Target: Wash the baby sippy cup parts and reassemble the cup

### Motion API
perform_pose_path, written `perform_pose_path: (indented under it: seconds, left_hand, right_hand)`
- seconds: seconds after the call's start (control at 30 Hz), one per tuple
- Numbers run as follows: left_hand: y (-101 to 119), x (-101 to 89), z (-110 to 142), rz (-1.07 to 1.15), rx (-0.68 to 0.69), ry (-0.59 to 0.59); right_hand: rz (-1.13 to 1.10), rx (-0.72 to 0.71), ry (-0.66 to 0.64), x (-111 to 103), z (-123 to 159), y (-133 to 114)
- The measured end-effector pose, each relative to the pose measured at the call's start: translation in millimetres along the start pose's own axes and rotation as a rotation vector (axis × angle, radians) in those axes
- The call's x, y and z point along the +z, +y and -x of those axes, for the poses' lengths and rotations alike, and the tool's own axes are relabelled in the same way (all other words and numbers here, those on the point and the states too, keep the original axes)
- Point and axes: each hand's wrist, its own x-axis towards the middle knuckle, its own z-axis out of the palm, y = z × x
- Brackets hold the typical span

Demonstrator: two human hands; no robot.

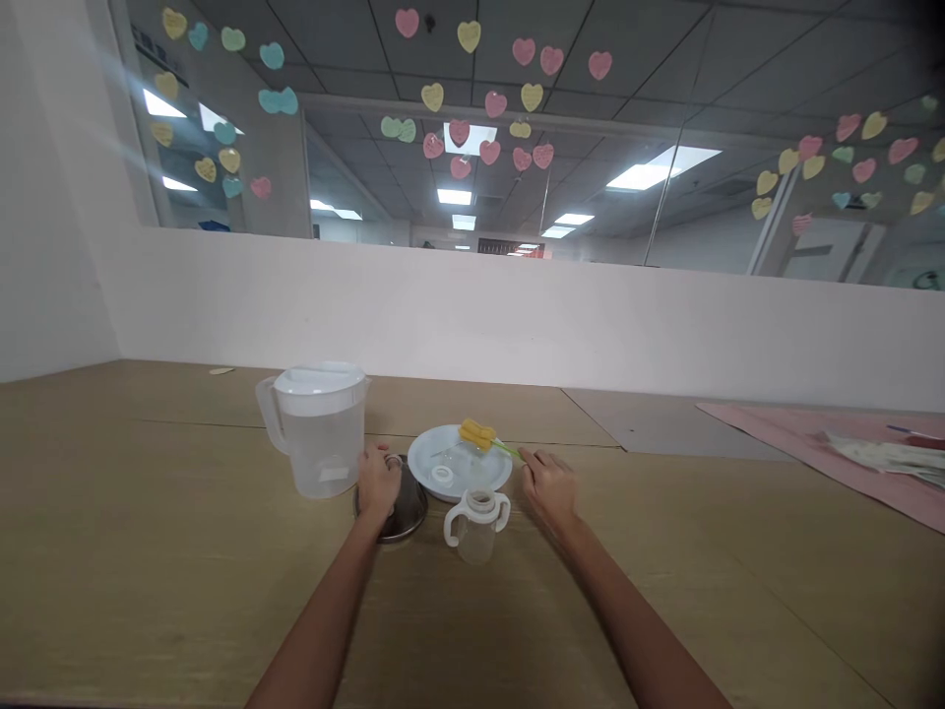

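My left hand (379,483) is closed at the left upper side of a dark, shiny, dome-shaped metal lid (408,510) on the table; its fingers partly cover the lid. In my right hand (547,484) is the thin green handle of a sponge bottle brush, its yellow head (476,434) resting over the far rim of a white plate (418,461). A small white ring-shaped cap (442,476) lies on the plate, with a clear piece beside it that I cannot make out. Just in front of the plate, between my hands, stands an uncapped clear baby bottle (476,540) with two white handles.
A translucent lidded pitcher (325,443) stands left of the metal lid. Far right, a pink mat (768,433) holds a white plastic packet (886,456) and a pen. A grey sheet (650,425) lies beside it. The white wall (443,315) rises behind the table.
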Motion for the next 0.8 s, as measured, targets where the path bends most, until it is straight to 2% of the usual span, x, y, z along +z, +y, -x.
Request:
perform_pose_path:
  seconds: [0.2,0.27,0.33,0.47,0.53,0.63,0.8]
  left_hand:
    - [5.2,1.3,15.0,-0.579,0.183,-0.236]
    - [6.3,1.4,15.5,-0.593,0.187,-0.240]
    - [8.1,1.0,14.5,-0.612,0.229,-0.186]
    - [17.5,1.9,16.5,-0.509,0.463,-0.009]
    - [23.1,6.0,21.7,-0.394,0.597,-0.048]
    - [26.2,16.3,31.7,-0.304,0.748,-0.174]
    - [19.6,26.5,40.5,-0.352,0.778,-0.270]
  right_hand:
    - [0.061,-0.016,-0.037,-0.1,0.9,-1.3]
    - [0.093,-0.021,-0.057,-0.8,0.5,-2.7]
    - [0.119,-0.025,-0.076,-1.7,-0.1,-4.6]
    - [0.109,-0.034,-0.082,-3.4,-0.9,-9.0]
    - [0.081,-0.046,-0.070,-4.0,-1.1,-10.6]
    - [0.036,-0.060,-0.051,-4.9,-1.5,-11.7]
    - [-0.017,-0.076,-0.039,-5.7,-1.4,-12.1]
